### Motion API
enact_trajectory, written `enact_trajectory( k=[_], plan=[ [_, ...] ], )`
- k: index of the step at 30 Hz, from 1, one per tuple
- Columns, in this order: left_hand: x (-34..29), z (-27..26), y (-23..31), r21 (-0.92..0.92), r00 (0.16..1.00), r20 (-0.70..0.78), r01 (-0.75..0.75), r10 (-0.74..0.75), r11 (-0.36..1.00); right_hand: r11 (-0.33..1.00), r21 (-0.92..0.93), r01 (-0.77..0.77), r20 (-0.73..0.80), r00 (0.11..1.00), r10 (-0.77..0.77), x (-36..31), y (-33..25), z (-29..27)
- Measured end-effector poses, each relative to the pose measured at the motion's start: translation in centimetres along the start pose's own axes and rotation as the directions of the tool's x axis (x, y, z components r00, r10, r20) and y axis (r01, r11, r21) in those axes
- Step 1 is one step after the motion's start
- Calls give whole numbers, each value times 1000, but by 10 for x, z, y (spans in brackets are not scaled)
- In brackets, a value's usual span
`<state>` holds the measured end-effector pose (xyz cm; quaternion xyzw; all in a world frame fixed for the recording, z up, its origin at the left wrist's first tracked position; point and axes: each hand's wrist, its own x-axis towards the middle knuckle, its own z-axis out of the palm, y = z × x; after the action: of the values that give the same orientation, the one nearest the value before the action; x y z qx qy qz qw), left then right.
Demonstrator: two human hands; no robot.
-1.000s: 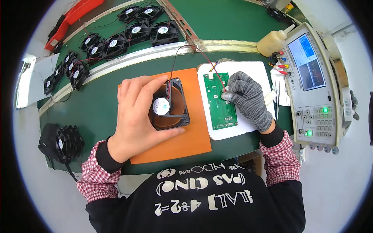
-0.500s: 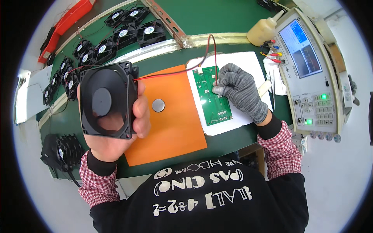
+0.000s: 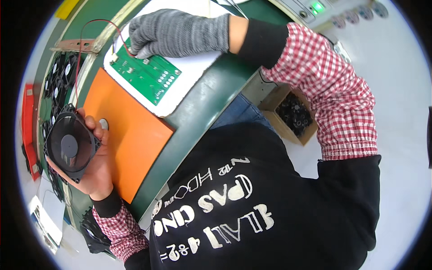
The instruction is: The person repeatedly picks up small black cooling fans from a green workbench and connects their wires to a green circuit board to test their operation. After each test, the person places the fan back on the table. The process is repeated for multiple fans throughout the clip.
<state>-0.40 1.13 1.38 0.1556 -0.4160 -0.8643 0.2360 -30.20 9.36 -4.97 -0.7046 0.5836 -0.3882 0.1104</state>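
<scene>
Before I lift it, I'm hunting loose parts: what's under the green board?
The green board lies on a white pad, which shows around its edges. The gloved right hand presses its far end, hiding that part. Anything beneath the board is covered.

The left hand (image 3: 96, 168) is bare and is seen at the lower left, its fingers curled closed around what it grips, the thumb laid along the upper edge and the palm turned toward the body. Its wrist is bent, and the forearm is drawn in close to the torso. The right hand (image 3: 173, 33), gloved in grey knit, is stretched forward across the top, palm down, fingertips (image 3: 139, 51) pressed downward, with the elbow sharply bent.
</scene>
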Motion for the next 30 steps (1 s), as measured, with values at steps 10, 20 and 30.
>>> enact_trajectory(
  k=[10,20,30],
  plan=[
    [2,-2,-3,-20,999,51,13,-12,1000,992,-124,20,89,996,-9,20,18,6],
    [5,-5,0,-69,999,33,27,-25,997,995,-100,-28,95,995,38,18,15,2],
    [-2,8,-6,49,994,-106,-27,32,998,997,68,-24,93,996,18,5,-8,-18]
  ],
)
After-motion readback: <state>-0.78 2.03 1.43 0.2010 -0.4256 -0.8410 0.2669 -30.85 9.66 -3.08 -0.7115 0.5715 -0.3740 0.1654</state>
